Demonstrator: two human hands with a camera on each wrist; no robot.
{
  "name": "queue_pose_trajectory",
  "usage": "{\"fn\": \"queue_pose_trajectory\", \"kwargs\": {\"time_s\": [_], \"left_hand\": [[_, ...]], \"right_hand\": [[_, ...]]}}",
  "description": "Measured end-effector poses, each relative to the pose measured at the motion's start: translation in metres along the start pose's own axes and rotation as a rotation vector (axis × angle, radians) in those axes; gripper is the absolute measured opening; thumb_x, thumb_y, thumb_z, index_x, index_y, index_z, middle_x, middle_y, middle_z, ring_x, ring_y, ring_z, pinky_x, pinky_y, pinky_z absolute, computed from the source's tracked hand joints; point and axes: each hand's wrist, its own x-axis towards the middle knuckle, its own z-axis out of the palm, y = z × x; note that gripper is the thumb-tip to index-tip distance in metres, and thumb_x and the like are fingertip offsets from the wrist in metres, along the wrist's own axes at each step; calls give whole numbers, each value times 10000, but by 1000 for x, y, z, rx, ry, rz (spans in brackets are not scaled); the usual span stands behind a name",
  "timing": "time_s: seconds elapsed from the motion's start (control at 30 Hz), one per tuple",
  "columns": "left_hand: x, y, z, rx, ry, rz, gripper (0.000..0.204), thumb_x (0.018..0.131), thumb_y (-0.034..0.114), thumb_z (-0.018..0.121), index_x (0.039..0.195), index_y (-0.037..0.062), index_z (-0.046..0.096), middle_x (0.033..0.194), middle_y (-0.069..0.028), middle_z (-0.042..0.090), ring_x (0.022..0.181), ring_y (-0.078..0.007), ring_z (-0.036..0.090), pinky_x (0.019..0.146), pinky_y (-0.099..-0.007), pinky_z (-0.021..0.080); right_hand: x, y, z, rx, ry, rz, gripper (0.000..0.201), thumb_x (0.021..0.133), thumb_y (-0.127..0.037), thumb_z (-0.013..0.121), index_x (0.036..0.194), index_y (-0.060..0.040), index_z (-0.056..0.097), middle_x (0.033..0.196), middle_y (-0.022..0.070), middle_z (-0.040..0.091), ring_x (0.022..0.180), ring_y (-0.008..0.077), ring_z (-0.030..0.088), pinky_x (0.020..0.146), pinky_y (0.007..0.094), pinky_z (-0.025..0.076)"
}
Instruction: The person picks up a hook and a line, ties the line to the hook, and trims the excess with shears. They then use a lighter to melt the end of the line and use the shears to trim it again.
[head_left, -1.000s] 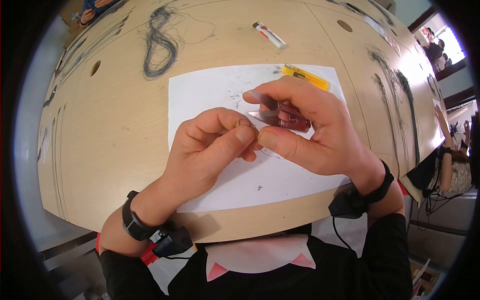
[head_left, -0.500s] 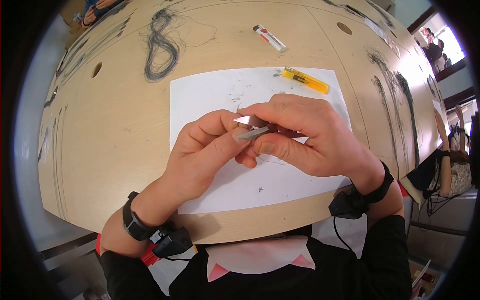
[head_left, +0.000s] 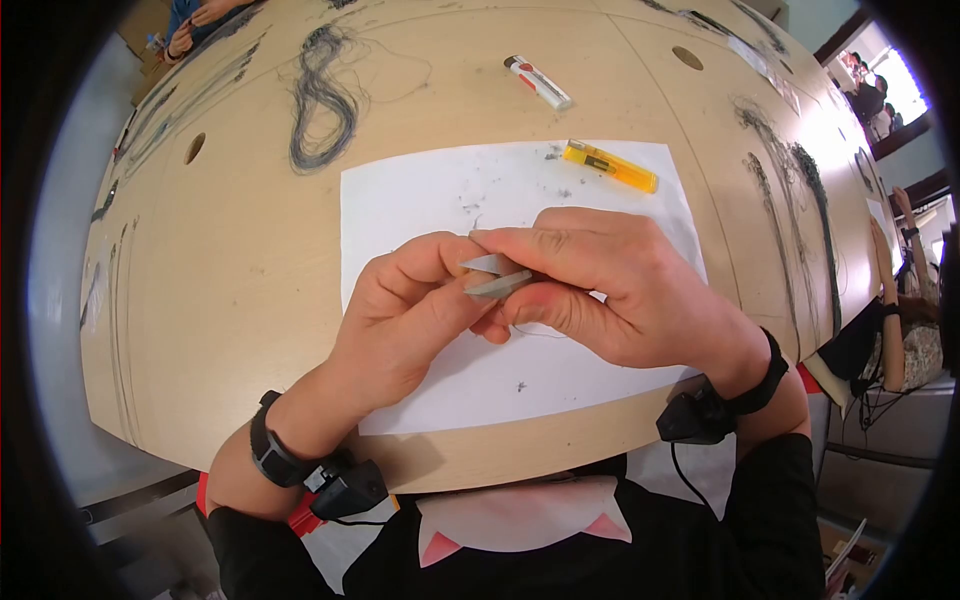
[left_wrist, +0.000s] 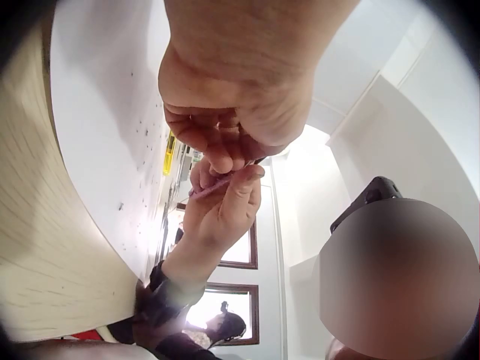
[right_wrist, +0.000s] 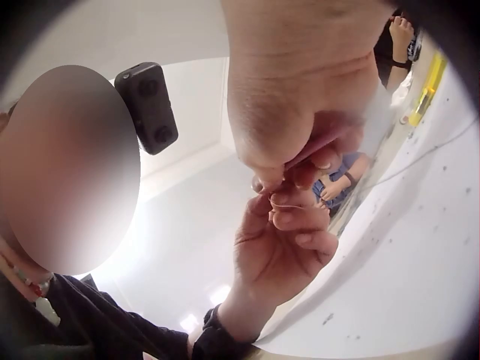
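Near the middle of the head view, my left hand (head_left: pixel 395 315) and right hand (head_left: pixel 625 285) meet above a white paper sheet (head_left: pixel 430 390). The right hand grips small thread snips with two pointed metal blades (head_left: pixel 502 286); their reddish-purple handle (right_wrist: pixel 319 148) shows in the right wrist view, mostly hidden in the palm. Both blade tips lie right at the left thumb and forefinger, one a little apart from the other. Between its thumb and fingers the left hand pinches a thin thread (right_wrist: pixel 294 206). A dark loop of thread (head_left: pixel 540 333) hangs below the hands.
On the paper lie a yellow plastic tool (head_left: pixel 612 166) and several dark thread scraps (head_left: pixel 470 205). Beyond it are a white-and-red lighter (head_left: pixel 538 82) and a bundle of grey thread (head_left: pixel 325 110). More dark strands (head_left: pixel 820 215) line the right side. Other people sit around the table.
The right hand has brought the snips left and down, so the blades now overlap the left fingertips. The blades stand closer together than a second ago. The left hand keeps its pinch.
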Motion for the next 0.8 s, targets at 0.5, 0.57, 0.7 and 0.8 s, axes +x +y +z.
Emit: {"fn": "queue_pose_trajectory", "kwargs": {"time_s": [0.5, 0.57, 0.7, 0.8], "left_hand": [[0, -3, -2, -7, -47, 58, 123, 837, 56, 450, 923, -6, 511, 869, -65, 550, 724, -103, 538, 663, -223, 454], [0, -3, -3, 36, -54, 55, 117, 837, 53, 452, 921, -4, 510, 856, -63, 553, 722, -98, 536, 656, -221, 453], [0, 0, -1, 26, -41, 40, 111, 838, 54, 452, 919, 3, 508, 845, -60, 557, 720, -95, 534, 652, -218, 450], [-1, 1, 0, 16, 3, 52, 107, 841, 65, 454, 917, 13, 508, 848, -59, 559, 714, -92, 533, 650, -213, 448]], "right_hand": [[0, -2, -4, -42, -30, -29, 353, 714, -136, 607, 1035, -9, 535, 650, 84, 543, 569, 198, 522, 531, 262, 411], [1, -3, -5, -79, -54, -31, 344, 717, -142, 605, 1029, -12, 540, 637, 80, 538, 556, 197, 514, 528, 258, 407], [1, 2, -1, 14, 7, -44, 290, 757, -158, 561, 1023, -47, 536, 618, 58, 536, 576, 215, 499, 525, 290, 405], [2, 2, -1, 81, 47, -61, 308, 757, -155, 562, 1043, -48, 521, 616, 55, 538, 591, 205, 501, 535, 282, 407]]}}
